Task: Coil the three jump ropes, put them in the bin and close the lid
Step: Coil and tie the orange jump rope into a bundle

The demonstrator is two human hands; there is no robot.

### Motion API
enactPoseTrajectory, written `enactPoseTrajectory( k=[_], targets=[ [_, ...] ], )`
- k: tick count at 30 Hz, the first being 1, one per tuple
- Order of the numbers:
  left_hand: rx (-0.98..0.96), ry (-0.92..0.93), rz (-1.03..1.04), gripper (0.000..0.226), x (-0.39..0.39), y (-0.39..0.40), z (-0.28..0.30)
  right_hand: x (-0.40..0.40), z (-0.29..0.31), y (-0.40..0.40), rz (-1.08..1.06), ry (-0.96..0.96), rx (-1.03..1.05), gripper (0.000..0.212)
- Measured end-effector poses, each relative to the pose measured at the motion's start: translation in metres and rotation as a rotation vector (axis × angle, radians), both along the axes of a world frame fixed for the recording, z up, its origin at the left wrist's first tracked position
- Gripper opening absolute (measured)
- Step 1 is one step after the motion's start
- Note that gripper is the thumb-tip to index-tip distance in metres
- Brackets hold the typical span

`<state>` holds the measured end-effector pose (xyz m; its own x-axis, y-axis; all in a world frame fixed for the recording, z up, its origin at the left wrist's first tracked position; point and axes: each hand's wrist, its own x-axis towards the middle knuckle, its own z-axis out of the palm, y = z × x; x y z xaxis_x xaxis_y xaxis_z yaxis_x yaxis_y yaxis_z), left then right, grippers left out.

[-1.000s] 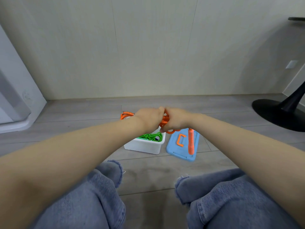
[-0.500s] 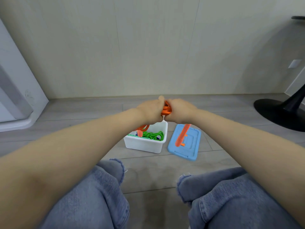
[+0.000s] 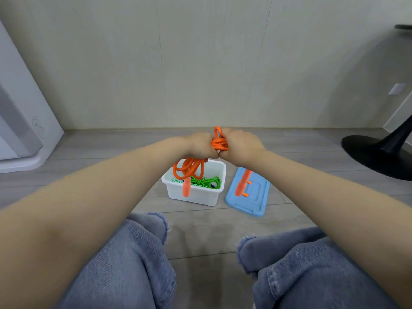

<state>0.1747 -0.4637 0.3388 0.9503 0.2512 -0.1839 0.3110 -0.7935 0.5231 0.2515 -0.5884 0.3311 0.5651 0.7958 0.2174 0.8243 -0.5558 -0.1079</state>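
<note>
Both fists meet above the floor around an orange jump rope (image 3: 219, 143). My left hand (image 3: 199, 146) grips the bundled loops, which hang down over the bin. My right hand (image 3: 239, 144) grips the wrapped middle. One orange handle (image 3: 186, 189) dangles in front of the bin, the other (image 3: 243, 182) hangs over the lid. A white bin (image 3: 196, 195) stands open on the floor with a green rope (image 3: 206, 181) coiled inside and a bit of blue beside it. The light blue lid (image 3: 256, 201) lies flat to the bin's right.
My knees in blue jeans (image 3: 138, 264) fill the bottom of the view, close to the bin. A black pedestal base (image 3: 379, 157) stands at the right. A white appliance (image 3: 20, 121) sits at the left, and the wall runs just behind the bin.
My hands have risen a little with the orange rope. The loops under my left hand now hang lower over the bin, and both handles swing beneath.
</note>
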Motion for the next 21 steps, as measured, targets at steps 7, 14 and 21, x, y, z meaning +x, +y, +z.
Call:
enactPoseTrajectory(
  k=[7,14,21],
  targets=[
    [0.57,0.036,-0.143,0.012,-0.014,0.011,-0.005,0.008,0.012,-0.017,0.101,0.971,0.156,0.017],
    [0.607,0.074,-0.098,0.013,-0.009,0.002,-0.009,-0.012,0.029,-0.005,0.086,1.311,0.439,0.026],
    [0.554,-0.058,-0.084,0.014,-0.011,0.012,0.025,-0.027,-0.005,-0.015,0.288,1.656,-0.165,0.03]
  ],
)
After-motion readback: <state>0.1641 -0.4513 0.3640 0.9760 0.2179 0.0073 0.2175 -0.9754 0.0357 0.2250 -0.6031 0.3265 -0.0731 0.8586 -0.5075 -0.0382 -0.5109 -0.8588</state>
